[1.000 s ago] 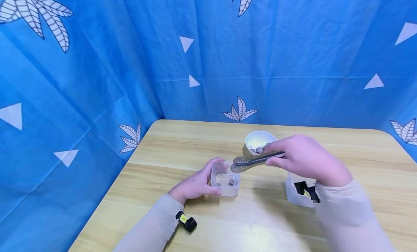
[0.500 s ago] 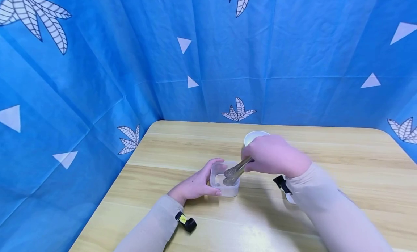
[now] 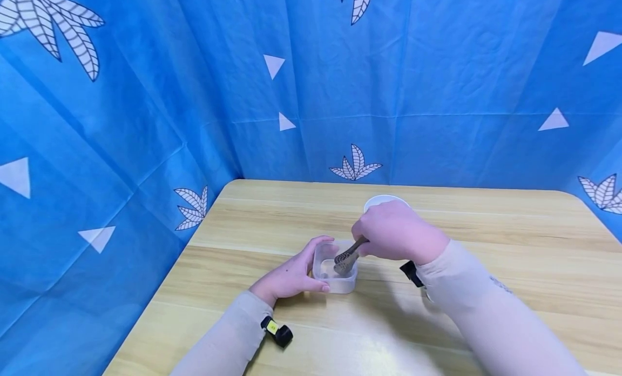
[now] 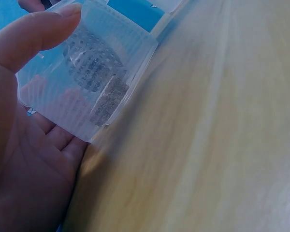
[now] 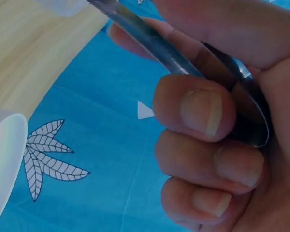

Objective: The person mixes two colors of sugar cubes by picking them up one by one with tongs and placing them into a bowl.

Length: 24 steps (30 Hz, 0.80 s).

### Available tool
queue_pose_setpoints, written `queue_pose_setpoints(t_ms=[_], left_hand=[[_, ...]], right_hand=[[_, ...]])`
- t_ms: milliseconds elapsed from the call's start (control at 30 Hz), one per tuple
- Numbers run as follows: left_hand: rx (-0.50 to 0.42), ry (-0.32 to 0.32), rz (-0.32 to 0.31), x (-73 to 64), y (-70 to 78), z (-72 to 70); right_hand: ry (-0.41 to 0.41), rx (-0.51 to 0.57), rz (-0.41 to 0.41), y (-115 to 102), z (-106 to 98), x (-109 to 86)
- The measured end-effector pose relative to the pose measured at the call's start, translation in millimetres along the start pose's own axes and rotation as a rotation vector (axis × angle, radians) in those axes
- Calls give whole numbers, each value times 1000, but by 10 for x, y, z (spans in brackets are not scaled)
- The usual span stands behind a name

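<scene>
My left hand (image 3: 291,276) holds a small translucent plastic box (image 3: 342,286) from its left side, thumb in front and fingers behind. The box stands on the wooden table. My right hand (image 3: 398,233) grips metal tongs (image 3: 346,263) whose perforated heads reach down into the box. Through the box wall in the left wrist view, a small grey-brown block (image 4: 108,101) lies low beside one perforated head (image 4: 94,60). I cannot tell whether the tongs pinch it. In the right wrist view, curled fingers (image 5: 198,111) wrap round the bent end of the tongs.
A white bowl (image 3: 384,199) stands behind my right hand, partly covered by it. Black wrist cameras (image 3: 277,333) sit on both sleeves. Under the right sleeve, another pale container is almost hidden. A blue patterned cloth (image 3: 311,84) hangs behind the table (image 3: 272,203).
My right hand has moved left and lowered the tongs from above the box's right rim into it. The right forearm now covers most of the pale container. My left hand has stayed in place.
</scene>
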<state>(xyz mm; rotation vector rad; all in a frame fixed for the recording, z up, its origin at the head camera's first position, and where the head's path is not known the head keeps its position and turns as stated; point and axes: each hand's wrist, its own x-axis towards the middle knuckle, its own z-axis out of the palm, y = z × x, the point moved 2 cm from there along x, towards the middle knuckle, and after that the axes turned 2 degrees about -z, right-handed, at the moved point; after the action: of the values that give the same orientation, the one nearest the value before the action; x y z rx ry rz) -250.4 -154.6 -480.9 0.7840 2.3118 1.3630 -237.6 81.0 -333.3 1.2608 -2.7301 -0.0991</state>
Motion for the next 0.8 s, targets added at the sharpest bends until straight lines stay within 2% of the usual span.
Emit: queue_pose_setpoints(t_ms=[267, 467, 800], left_hand=[[-39, -17, 22, 8, -18, 3], [-51, -25, 35, 20, -15, 11], [-40, -10, 31, 7, -16, 15]], right_hand=[[88, 93, -32, 77, -17, -112], [177, 165, -42, 164, -57, -271], [321, 253, 36, 360, -120, -527]])
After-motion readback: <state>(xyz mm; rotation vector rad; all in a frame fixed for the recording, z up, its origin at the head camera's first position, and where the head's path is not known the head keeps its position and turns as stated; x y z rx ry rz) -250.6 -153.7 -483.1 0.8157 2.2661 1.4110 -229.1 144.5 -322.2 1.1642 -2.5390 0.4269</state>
